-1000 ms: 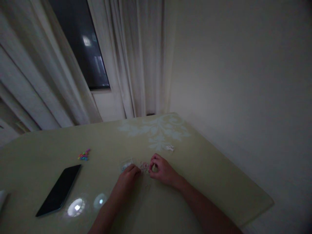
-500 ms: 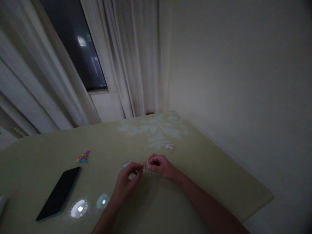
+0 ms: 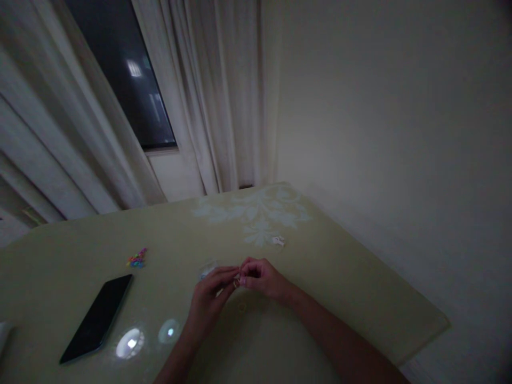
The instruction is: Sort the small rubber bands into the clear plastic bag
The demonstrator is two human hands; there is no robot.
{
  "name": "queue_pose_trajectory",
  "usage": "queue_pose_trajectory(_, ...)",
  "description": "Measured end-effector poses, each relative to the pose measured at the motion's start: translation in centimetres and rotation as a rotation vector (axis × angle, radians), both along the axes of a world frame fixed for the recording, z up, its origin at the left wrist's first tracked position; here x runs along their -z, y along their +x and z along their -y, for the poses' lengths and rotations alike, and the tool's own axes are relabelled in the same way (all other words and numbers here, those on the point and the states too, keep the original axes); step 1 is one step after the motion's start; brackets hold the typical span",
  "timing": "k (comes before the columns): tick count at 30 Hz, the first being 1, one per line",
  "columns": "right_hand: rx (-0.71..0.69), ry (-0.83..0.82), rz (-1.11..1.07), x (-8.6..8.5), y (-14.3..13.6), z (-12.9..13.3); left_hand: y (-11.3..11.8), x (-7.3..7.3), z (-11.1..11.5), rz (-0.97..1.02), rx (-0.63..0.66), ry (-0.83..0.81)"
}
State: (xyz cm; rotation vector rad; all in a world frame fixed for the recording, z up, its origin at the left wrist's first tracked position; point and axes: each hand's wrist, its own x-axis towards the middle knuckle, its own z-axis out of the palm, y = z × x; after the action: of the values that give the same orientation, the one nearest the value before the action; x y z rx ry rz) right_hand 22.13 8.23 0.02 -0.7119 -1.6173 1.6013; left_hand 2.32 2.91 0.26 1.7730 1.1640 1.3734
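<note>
At the left edge of the frame a pale object (image 3: 4, 335) is cut off, and in the lower left a dark flat device (image 3: 97, 319) lies slanted on the table (image 3: 320, 320), well apart from the hands, perhaps so it leaves them room. Above it sits a cluster of bright coloured bits (image 3: 137, 258), probably heaped together so they don't scatter. Near bottom centre, a clear packet (image 3: 207, 268) lies just beyond the left hand (image 3: 206, 301), within easy reach. That hand's thumb and forefinger arch with a small gap, their tips closed on a small ring-like piece (image 3: 236, 283), seemingly to steady it. Below, a faint ring (image 3: 242, 306) lies on the tabletop. The right hand (image 3: 266, 278) meets the piece from the other side, thumb and forefinger nearly together in a pinch, likely for fine control; whether the tips grip it, I cannot tell. Farther right and up, a small white item (image 3: 279, 241) lies apart, out of the fingers' way.
</note>
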Motion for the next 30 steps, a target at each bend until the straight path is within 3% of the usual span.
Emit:
queue_pose_trajectory(5,0.042,0.032,0.051,-0.2,0.3,-0.5,-0.1,0.2,0.1,0.006,-0.015,0.008)
queue_pose_trajectory(9,0.204,0.283,0.377,-0.3,2.3,-1.9,0.0,0.1,0.4,0.053,-0.095,-0.065)
queue_pose_trajectory(14,0.181,0.424,0.687,-0.3,4.3,-2.3,0.0,-0.2,0.3,0.041,-0.137,-0.039)
queue_pose_trajectory(20,0.101,0.431,0.733,-0.6,3.9,-1.6,-0.3,-0.2,0.3,-0.006,-0.132,-0.023)
queue_pose_trajectory(26,0.109,0.558,0.873,-0.3,3.2,-0.8,-0.3,-0.1,0.5,0.004,-0.183,-0.038)
queue_pose_trajectory(30,0.092,0.53,0.659,-0.7,2.7,-0.7,-0.2,0.0,0.5,0.005,-0.163,-0.026)
